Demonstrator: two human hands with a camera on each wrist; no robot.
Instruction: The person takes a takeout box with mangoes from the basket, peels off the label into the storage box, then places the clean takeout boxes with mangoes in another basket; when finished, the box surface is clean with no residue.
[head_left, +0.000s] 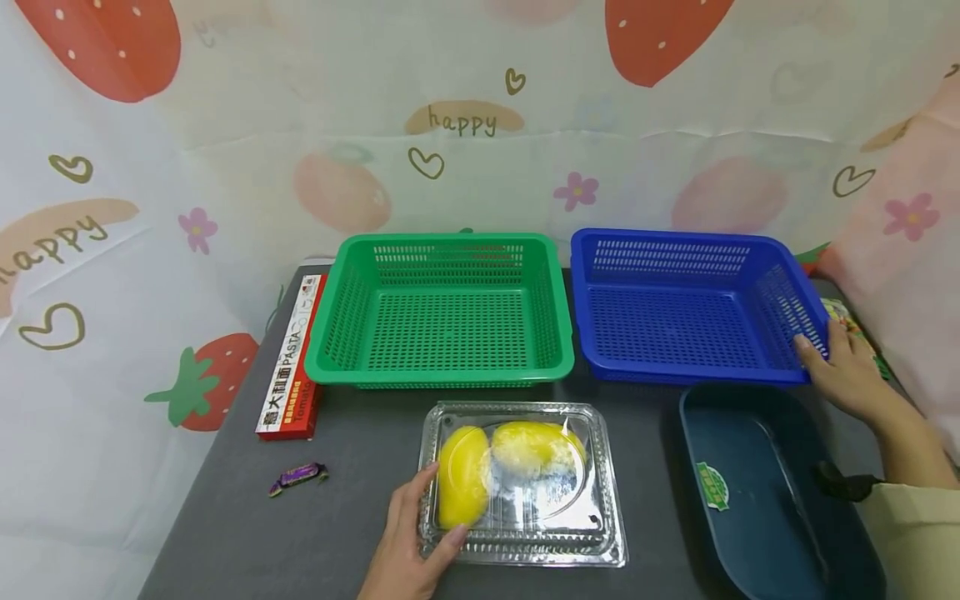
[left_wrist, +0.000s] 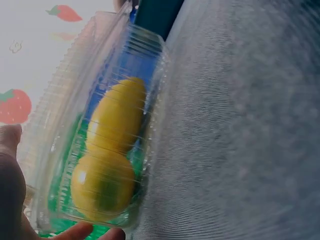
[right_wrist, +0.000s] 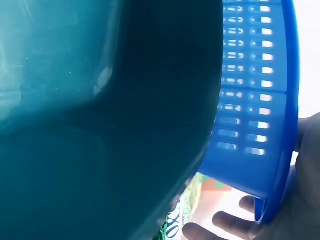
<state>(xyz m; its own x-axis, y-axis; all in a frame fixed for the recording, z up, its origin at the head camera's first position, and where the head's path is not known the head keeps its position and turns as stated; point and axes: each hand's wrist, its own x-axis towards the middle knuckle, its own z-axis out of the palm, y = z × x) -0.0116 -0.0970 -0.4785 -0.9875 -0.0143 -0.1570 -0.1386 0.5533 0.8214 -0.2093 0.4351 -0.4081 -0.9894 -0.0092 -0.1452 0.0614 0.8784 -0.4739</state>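
Observation:
My left hand [head_left: 411,540] grips the left side of a clear lidded plastic box [head_left: 551,542], thumb near its front edge and fingers along the side. Inside lie two yellow mangoes [head_left: 462,479], seen through the lid; the left wrist view shows the mangoes [left_wrist: 115,117] through the box wall. At the right, my right hand [head_left: 851,371] holds the front right corner of a blue plastic basket [head_left: 686,372], with the thumb over the rim. Fingertips [right_wrist: 235,225] show under the basket's rim in the right wrist view.
A green basket [head_left: 438,375] stands left of the blue one. Beside it lies a red and white pasta box [head_left: 292,358], with a purple-wrapped candy [head_left: 298,477] in front. A dark teal basin [head_left: 757,500] sits below my right forearm. A colourful packet [head_left: 843,312] lies behind the right hand.

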